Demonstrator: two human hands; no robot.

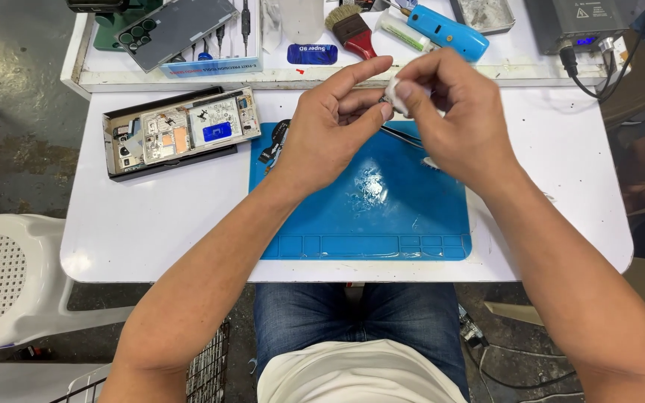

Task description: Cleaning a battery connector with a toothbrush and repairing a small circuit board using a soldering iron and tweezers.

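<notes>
Above a blue work mat [367,224], my left hand [330,127] and my right hand [453,119] meet. My right hand pinches a small white wad [395,93] between thumb and fingers. My left hand's thumb and fingertips close on a small dark part [382,98] right beside the wad; the part is mostly hidden. To the left on the white table [151,231] lies an opened phone [181,133] with its insides showing.
A tray at the back holds a phone back cover [173,28], a brush [352,28], a blue tool [446,31] and a small blue bottle [312,54]. A grey device with cables [580,22] stands far right. A white plastic chair [16,276] is at left.
</notes>
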